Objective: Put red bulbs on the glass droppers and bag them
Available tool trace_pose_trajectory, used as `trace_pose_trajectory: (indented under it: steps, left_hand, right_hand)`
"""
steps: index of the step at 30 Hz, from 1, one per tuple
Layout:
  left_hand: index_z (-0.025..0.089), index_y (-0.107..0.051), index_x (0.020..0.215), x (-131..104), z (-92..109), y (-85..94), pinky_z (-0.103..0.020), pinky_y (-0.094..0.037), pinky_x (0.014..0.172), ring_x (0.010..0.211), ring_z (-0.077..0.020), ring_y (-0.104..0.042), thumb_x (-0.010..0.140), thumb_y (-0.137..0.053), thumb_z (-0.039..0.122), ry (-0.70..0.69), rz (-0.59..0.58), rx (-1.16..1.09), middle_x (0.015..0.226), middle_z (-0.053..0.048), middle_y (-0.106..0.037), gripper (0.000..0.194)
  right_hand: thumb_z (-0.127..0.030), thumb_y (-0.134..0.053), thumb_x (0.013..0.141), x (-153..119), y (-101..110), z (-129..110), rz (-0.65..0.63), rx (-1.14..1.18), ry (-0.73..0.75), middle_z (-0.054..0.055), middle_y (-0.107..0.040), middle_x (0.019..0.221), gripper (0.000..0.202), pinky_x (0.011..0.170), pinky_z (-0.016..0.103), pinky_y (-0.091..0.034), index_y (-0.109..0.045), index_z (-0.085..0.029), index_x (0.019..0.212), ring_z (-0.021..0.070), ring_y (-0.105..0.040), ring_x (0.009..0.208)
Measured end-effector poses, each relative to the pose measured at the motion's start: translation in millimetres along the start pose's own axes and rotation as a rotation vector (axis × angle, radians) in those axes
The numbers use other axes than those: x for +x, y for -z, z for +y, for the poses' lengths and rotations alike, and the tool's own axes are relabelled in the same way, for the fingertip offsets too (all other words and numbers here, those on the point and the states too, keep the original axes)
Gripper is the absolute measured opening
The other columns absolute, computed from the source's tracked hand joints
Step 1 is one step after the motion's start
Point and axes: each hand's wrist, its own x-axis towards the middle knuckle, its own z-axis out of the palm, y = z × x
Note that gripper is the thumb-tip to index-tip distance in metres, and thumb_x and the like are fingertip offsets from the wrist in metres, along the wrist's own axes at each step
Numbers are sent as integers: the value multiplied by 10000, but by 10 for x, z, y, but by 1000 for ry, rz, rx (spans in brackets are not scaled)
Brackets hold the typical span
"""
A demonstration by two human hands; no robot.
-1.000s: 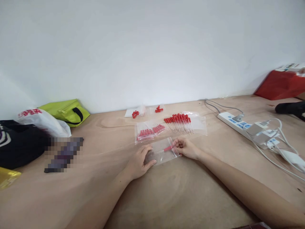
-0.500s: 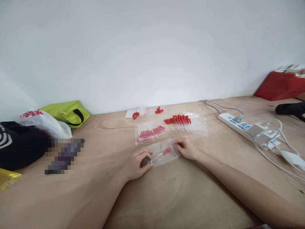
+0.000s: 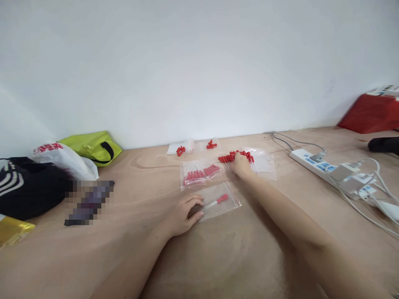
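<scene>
My left hand (image 3: 183, 214) pinches the near-left end of a clear zip bag (image 3: 220, 205) lying flat on the wooden table (image 3: 243, 253). One red-capped dropper (image 3: 216, 202) lies inside that bag. My right hand (image 3: 241, 164) rests on a row of loose red-capped droppers (image 3: 229, 158) farther back, fingers curled over them; whether it grips one is hidden. A filled bag of red-capped droppers (image 3: 199, 172) lies just left of that row.
Two small bags with red caps (image 3: 193, 147) lie near the wall. A green pouch (image 3: 93, 146), white plastic bag (image 3: 62, 160) and black cloth (image 3: 28, 187) are at left. A white power strip with cables (image 3: 330, 170) and a red box (image 3: 370, 113) are at right.
My right hand let go of the bag's mouth and moved back to the row of loose droppers. The single dropper now lies inside the bag. My left hand stayed on the bag.
</scene>
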Motion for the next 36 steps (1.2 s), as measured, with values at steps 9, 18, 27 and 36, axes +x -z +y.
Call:
trace_pose_trajectory:
  steps: [9, 18, 27, 36]
  left_hand:
    - [206, -508, 1015, -9, -18, -16, -367, -373, 961, 1137, -190, -450, 841, -471, 281, 14, -10, 2, 1149, -71, -533, 193]
    - [215, -522, 1024, 15, 23, 4, -375, -380, 949, 1115, -193, -467, 839, -468, 288, 8, -3, -6, 1146, -62, -539, 206]
    - [219, -498, 1081, 16, 57, 31, -376, -376, 958, 1126, -198, -458, 841, -461, 298, 36, -22, 20, 1174, -62, -525, 255]
    - [236, -422, 1205, -8, 37, 28, -415, -358, 978, 1187, -230, -409, 840, -463, 326, 120, -48, 68, 1256, -59, -482, 379]
  right_hand:
    - [-120, -502, 703, 19, 167, 24, -6, 162, 5, 164, -606, 918, 283, 669, 272, -411, -499, -80, 983, 231, -574, 854]
    - [-191, -495, 691, -511, 317, 408, -201, 906, 115, -81, -448, 593, 761, 392, 229, -405, -61, -199, 1316, 97, -473, 407]
    - [-375, -567, 678, -849, 54, 351, -116, 1119, 70, -83, -422, 693, 731, 468, 259, -494, -107, -253, 1233, 90, -541, 478]
    - [-580, -564, 637, -984, -2, 286, -249, 1269, 8, -46, -528, 670, 524, 584, 323, -510, -289, -248, 934, 140, -590, 582]
